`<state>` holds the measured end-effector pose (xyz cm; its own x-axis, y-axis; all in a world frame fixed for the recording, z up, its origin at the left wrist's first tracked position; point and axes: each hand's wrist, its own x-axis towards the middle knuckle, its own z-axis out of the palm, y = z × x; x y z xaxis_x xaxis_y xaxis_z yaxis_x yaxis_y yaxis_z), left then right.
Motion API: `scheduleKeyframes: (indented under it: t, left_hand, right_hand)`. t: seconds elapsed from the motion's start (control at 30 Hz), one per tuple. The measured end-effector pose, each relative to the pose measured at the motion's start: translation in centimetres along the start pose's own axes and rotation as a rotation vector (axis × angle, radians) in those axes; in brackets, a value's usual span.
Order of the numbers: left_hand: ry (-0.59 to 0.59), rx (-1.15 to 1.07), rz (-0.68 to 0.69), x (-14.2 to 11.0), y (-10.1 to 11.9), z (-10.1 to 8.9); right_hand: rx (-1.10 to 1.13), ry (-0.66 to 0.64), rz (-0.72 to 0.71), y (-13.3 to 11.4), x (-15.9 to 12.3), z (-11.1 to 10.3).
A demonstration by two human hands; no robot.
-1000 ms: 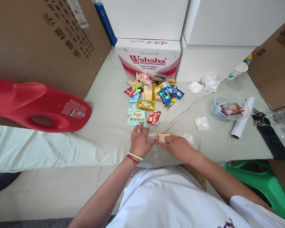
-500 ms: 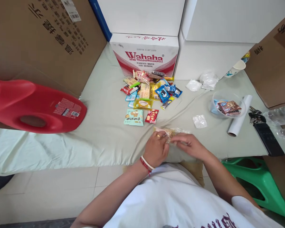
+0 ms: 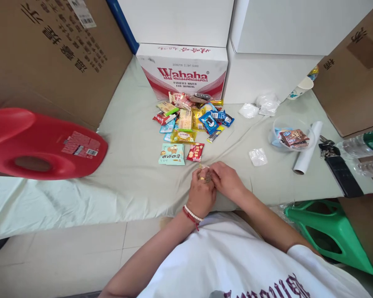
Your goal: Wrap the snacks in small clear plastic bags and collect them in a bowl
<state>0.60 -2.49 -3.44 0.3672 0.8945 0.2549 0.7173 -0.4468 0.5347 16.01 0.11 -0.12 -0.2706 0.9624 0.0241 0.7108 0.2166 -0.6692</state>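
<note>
Bench [image 3: 136, 174]: cloth-covered; gives you a flat rest for the loose items.
Water carton [image 3: 183, 76]: upright at the rear, likely backing the snack pile.
Red jug [image 3: 54, 145]: on its side at your left, well apart from your hands.
Snack pile [image 3: 186, 118]: heaped against the carton, within your reach.
Left hand [image 3: 202, 194]: grip closed around the wrapped piece, seemingly to steady it.
Right hand [image 3: 228, 179]: grip drawn shut on the same piece's right side, apparently gathering film; exact finger contact partly hidden.
Clear tub [image 3: 294, 123]: beside the white roll [image 3: 307, 153]; its wall keeps packets together.
Teal packet [image 3: 171, 154]: flat, printed face up, just in front of the pile.
Red packet [image 3: 195, 152]: beside teal, apart from your fingers.
Wrapped piece [image 3: 206, 175]: between both hands, near the front edge, so you work close in; mostly covered.
</note>
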Motion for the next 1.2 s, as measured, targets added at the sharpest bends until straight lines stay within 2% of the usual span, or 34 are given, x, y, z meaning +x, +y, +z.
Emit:
scheduleKeyframes:
  t: [0.07, 0.1, 0.2, 0.27, 0.3, 0.37, 0.5, 0.57, 0.63, 0.7, 0.8, 0.83, 0.9, 0.97, 1.07, 1.2]
  left_hand:
    - [0.060, -0.147, -0.031, -0.3, -1.0, -0.1]
    - [0.108, -0.238, -0.094, -0.5, -1.5, -0.2]
    - [0.281, -0.520, -0.407, -0.8, -2.9, -0.6]
    - [0.321, -0.681, -0.557, -0.8, -3.1, -0.9]
    - [0.305, -0.753, -0.583, -0.7, -2.9, -1.0]
    - [0.249, -0.889, -0.559, -0.5, -1.7, -1.4]
    - [0.149, -1.074, -0.385, -0.5, 1.2, -2.8]
    - [0.118, -1.084, -0.322, -0.7, 1.8, -3.5]
    - [0.112, -1.031, -0.317, -1.1, 1.3, -4.0]
    - [0.119, -0.940, -0.377, -1.8, -0.1, -4.3]
    - [0.134, -0.805, -0.549, -3.5, -3.1, -4.2]
    - [0.136, -0.767, -0.606, -4.1, -4.0, -4.0]
    - [0.144, -0.694, -0.673, -5.2, -5.3, -3.8]
    - [0.157, -0.618, -0.672, -5.8, -6.1, -3.6]
    - [0.202, -0.454, -0.582, -6.1, -6.6, -3.6]
    - [0.271, -0.230, -0.421, -6.1, -7.1, -3.4]
  right_hand:
    - [0.004, -0.005, -0.009, -0.1, 0.7, 1.5]
    - [0.007, -0.009, -0.018, 0.0, 0.8, 2.1]
    - [0.011, -0.020, -0.064, 0.0, -0.1, 2.8]
    - [-0.011, -0.021, -0.102, -0.4, -1.1, 2.8]
    - [-0.043, -0.019, -0.116, -0.7, -1.6, 2.8]
    - [-0.151, 0.004, -0.102, -1.3, -2.2, 3.0]
    - [-0.258, 0.130, -0.012, -1.0, -2.7, 2.6]
    - [-0.168, 0.237, -0.011, 0.3, -3.0, 0.8]
    - [-0.036, 0.398, 0.049, 2.4, -3.3, -2.9]
    - [0.072, 0.611, 0.216, 5.4, -3.3, -8.2]
    - [0.144, 0.921, 0.394, 10.7, -1.7, -16.7]
    - [0.141, 0.963, 0.474, 12.3, -0.7, -19.1]
    - [0.065, 0.832, 0.704, 15.2, 1.5, -22.3]
    - [-0.024, 0.690, 0.834, 17.1, 3.6, -23.4]
    - [-0.227, 0.499, 0.916, 18.2, 5.6, -22.7]
    - [-0.566, 0.364, 0.890, 17.3, 6.0, -22.0]
